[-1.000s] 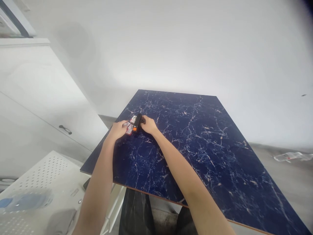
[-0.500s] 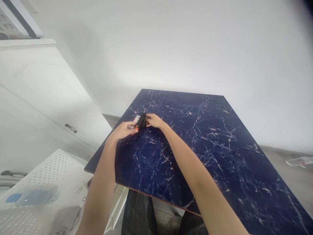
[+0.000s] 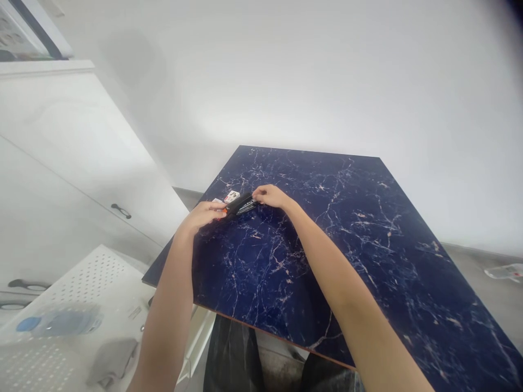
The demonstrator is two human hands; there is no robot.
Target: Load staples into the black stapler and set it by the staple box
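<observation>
A long black stapler point(image 3: 240, 203), with a pale metallic strip along its near side and orange at its left end, is on the left part of the blue marbled table point(image 3: 286, 261). My left hand point(image 3: 203, 215) closes its thumb and fingers around the orange end. At the stapler's other end, my right hand point(image 3: 269, 196) pinches the tip with thumb and fingers. Just behind the stapler lies a small white and red box point(image 3: 231, 196). Another white and red item point(image 3: 218, 201) is partly hidden by my left fingers.
Left of the table stands a white perforated surface point(image 3: 92, 277) with a blue-capped plastic bottle point(image 3: 67, 321) and a grey cloth-like item point(image 3: 112, 361) on it. A white cabinet point(image 3: 73, 141) rises behind. Clear plastic packaging point(image 3: 504, 271) lies at the far right.
The stapler has turned so that its right end swings to the right and toward me. My right hand has moved right with it; more of the white box shows.
</observation>
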